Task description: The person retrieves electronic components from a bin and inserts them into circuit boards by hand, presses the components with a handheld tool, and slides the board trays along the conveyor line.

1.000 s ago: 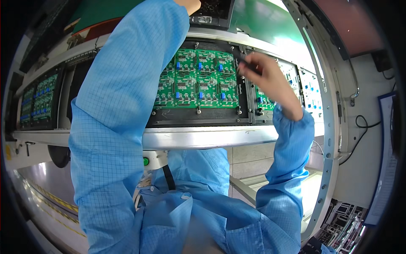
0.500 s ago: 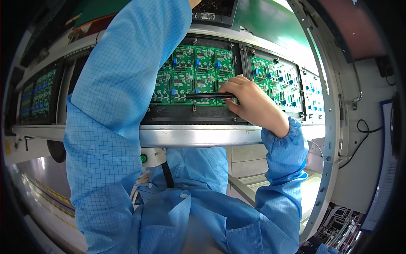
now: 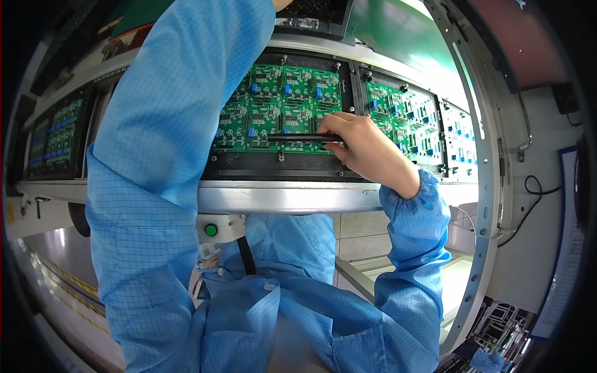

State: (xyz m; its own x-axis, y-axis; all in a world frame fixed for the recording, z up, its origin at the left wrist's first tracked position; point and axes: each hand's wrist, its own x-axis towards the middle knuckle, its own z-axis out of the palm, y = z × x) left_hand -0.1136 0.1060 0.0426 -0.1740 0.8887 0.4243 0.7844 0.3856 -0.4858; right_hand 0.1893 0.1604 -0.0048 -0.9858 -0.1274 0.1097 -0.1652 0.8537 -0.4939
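My right hand (image 3: 367, 143) is closed around a slim black stick-shaped tool (image 3: 293, 137), its thumb and fingers pinched on one end. The tool lies nearly level, pointing left over the lower rows of a green circuit board panel (image 3: 267, 115) with blue components. A black carrier frame (image 3: 249, 163) surrounds that panel. My left arm (image 3: 168, 93), in a blue gridded sleeve, reaches far forward across the panel's left side. Only a sliver of my left hand (image 3: 282, 4) shows at the top edge; its fingers are out of the picture.
More green boards in carriers stand to the right (image 3: 404, 115) and far left (image 3: 56, 140). A metal rail (image 3: 292, 198) runs along the near side, with a green button (image 3: 211, 230) below it. A dark bin (image 3: 311, 18) is at the back; a white upright post (image 3: 491, 186) stands right.
My left arm has shifted slightly left, baring more of the panel and the green button. My right hand and the black tool have moved slightly left and up.
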